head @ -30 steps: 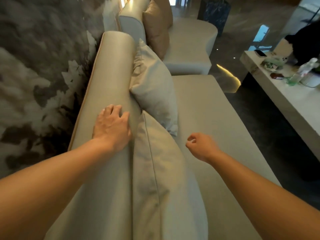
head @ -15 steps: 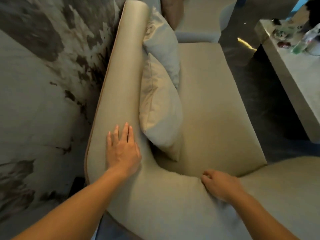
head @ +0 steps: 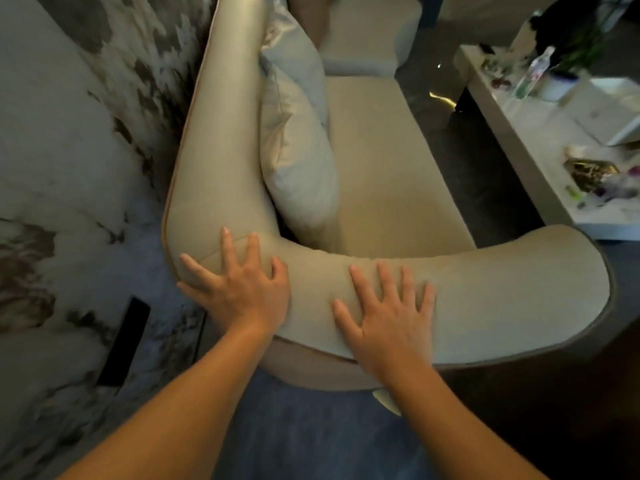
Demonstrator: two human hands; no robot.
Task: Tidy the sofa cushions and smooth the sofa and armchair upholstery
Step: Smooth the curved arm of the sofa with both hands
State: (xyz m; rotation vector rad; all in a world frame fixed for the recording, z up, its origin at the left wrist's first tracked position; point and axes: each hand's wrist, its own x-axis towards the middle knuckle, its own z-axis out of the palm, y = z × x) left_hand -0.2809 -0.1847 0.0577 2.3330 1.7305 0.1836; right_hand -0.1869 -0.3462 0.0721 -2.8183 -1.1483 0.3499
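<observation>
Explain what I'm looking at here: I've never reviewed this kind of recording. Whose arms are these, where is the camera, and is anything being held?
There is no machine here. A person wears one wide-angle camera on the head, looking forward and down, so the two bare arms entering from the bottom are their own. The left hand lies flat, fingers spread, on the rounded corner of the beige sofa where backrest meets armrest. The right hand lies flat on the armrest beside it. Neither has a grip on anything; both palms press the upholstery. Two pale cushions lean against the backrest on the seat. At right stands a low table with a bottle and small clutter, too blurred to name.
</observation>
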